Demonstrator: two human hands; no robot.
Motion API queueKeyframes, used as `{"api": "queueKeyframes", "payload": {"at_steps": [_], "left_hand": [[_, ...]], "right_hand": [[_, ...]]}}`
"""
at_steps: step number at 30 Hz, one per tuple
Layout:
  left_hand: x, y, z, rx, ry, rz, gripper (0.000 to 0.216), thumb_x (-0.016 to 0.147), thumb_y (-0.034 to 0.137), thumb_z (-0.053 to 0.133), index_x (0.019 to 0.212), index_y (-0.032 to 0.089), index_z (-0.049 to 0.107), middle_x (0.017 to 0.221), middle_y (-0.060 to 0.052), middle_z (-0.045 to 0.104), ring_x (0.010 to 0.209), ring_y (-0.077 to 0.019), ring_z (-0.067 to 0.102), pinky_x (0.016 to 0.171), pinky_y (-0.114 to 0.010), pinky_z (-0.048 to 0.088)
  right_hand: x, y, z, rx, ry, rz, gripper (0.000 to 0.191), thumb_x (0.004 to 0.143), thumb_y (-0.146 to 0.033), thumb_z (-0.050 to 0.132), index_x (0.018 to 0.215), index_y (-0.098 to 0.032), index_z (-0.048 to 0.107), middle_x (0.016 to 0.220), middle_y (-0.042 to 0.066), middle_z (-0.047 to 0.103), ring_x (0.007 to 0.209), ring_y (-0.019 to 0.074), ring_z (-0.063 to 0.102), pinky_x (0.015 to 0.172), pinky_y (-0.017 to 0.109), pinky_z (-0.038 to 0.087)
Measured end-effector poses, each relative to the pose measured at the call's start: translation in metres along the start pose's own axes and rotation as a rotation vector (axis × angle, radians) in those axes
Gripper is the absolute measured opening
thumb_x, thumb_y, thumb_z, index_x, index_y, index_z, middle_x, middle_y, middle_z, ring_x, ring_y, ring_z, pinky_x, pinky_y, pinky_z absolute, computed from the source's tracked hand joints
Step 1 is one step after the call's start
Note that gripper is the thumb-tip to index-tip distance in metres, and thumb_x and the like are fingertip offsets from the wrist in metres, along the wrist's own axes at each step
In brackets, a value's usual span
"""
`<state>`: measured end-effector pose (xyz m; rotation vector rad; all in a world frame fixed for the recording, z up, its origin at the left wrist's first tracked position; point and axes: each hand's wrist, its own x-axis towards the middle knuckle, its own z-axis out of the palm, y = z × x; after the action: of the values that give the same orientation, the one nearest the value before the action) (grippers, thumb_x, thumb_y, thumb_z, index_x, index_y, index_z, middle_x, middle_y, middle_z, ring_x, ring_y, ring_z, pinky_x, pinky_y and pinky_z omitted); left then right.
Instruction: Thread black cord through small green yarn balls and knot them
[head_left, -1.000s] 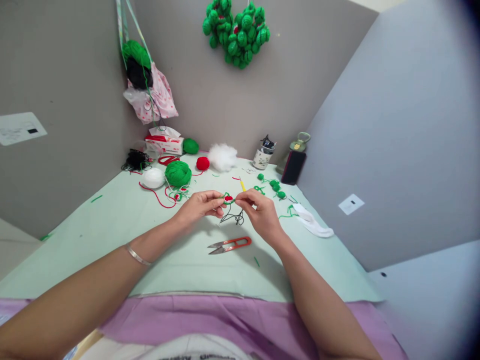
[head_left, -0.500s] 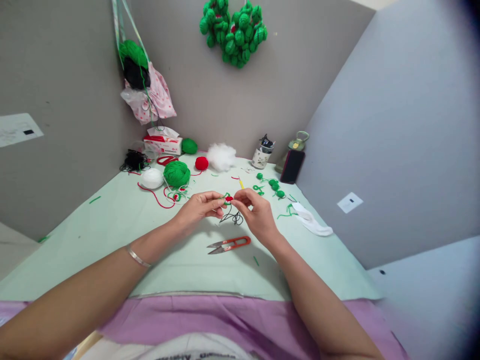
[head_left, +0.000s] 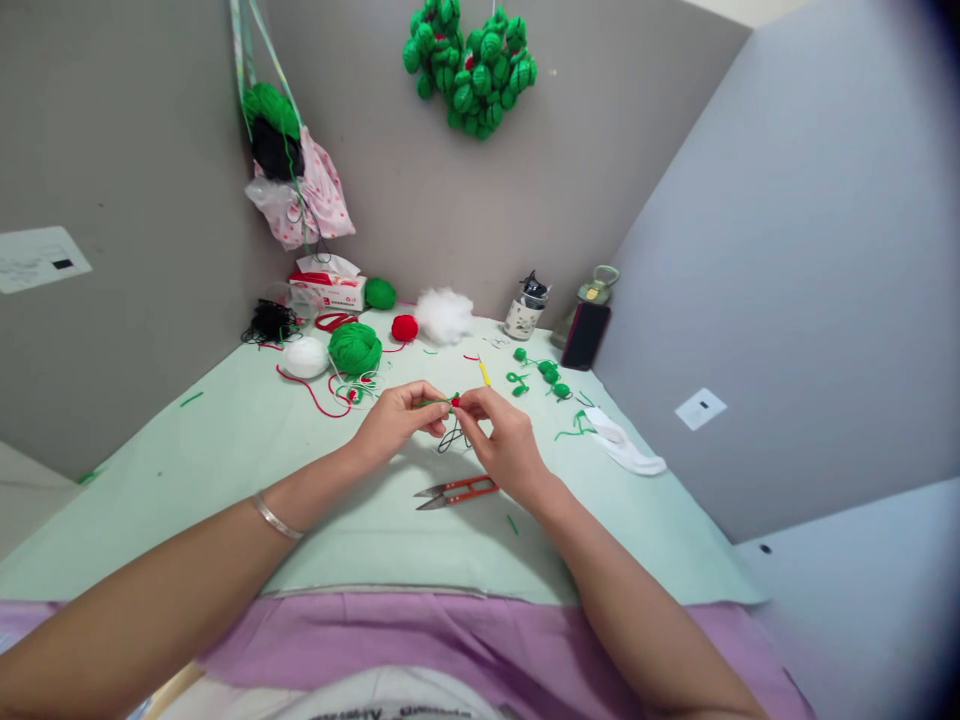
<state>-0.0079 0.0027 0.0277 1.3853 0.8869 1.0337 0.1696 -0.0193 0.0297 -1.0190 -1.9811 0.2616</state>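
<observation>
My left hand (head_left: pixel 397 420) and my right hand (head_left: pixel 501 437) meet above the pale green table (head_left: pixel 225 450), both pinching a tiny red and green crochet piece (head_left: pixel 452 401). A black thread (head_left: pixel 452 436) dangles from it between the hands. Red-handled thread snips (head_left: pixel 454 491) lie on the table just below my right hand. A silver bangle (head_left: pixel 276 516) sits on my left wrist.
Behind the hands lie a green yarn ball (head_left: pixel 355 347), a white ball (head_left: pixel 305 357), a red ball (head_left: pixel 404 327), white stuffing (head_left: pixel 445 314), small green crochet pieces (head_left: pixel 551 373), a cup (head_left: pixel 524 315) and a dark phone (head_left: pixel 584 335). A green crochet cluster (head_left: pixel 469 62) hangs on the wall.
My right hand has shifted slightly left and closer to my left hand, covering more of the crochet piece and part of the snips' handle. The rest stays put.
</observation>
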Motion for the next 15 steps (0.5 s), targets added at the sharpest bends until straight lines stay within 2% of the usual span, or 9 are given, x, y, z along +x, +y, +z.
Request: {"api": "queueKeyframes", "payload": {"at_steps": [4,10,13,15], "left_hand": [[-0.001,-0.005,0.003,0.049,0.007,0.062,0.027,0.073,0.041,0.071,0.077,0.017,0.060,0.068,0.001,0.063,0.063,-0.0139,0.062,0.066,-0.027,0.048],[-0.001,-0.014,0.004,0.204,0.014,0.111,0.019,0.077,0.036,0.065,0.077,0.018,0.059,0.068,0.001,0.060,0.064,-0.0132,0.057,0.063,-0.025,0.042],[-0.001,-0.016,0.003,0.232,0.008,0.109,0.013,0.078,0.031,0.061,0.076,0.018,0.058,0.066,0.002,0.059,0.062,-0.0127,0.054,0.061,-0.024,0.040],[-0.001,-0.016,0.003,0.232,-0.010,0.114,0.011,0.077,0.029,0.060,0.076,0.018,0.058,0.066,0.002,0.058,0.062,-0.0126,0.053,0.061,-0.024,0.040]], "right_hand": [[-0.001,-0.002,0.001,-0.154,-0.030,-0.071,0.010,0.096,-0.024,0.046,0.097,-0.021,0.056,0.088,0.005,0.065,0.076,0.0147,0.060,0.069,0.026,0.047],[-0.002,0.000,0.001,-0.536,-0.110,-0.181,0.020,0.096,-0.018,0.044,0.085,-0.020,0.061,0.074,0.003,0.060,0.066,0.0132,0.055,0.054,0.025,0.032],[-0.002,-0.001,0.002,-0.620,-0.121,-0.216,0.019,0.094,-0.015,0.046,0.084,-0.020,0.062,0.080,0.005,0.063,0.068,0.0133,0.056,0.052,0.026,0.029],[-0.001,-0.002,0.001,-0.614,-0.120,-0.238,0.020,0.093,-0.014,0.046,0.084,-0.020,0.062,0.087,0.006,0.065,0.072,0.0132,0.057,0.053,0.026,0.032]]}}
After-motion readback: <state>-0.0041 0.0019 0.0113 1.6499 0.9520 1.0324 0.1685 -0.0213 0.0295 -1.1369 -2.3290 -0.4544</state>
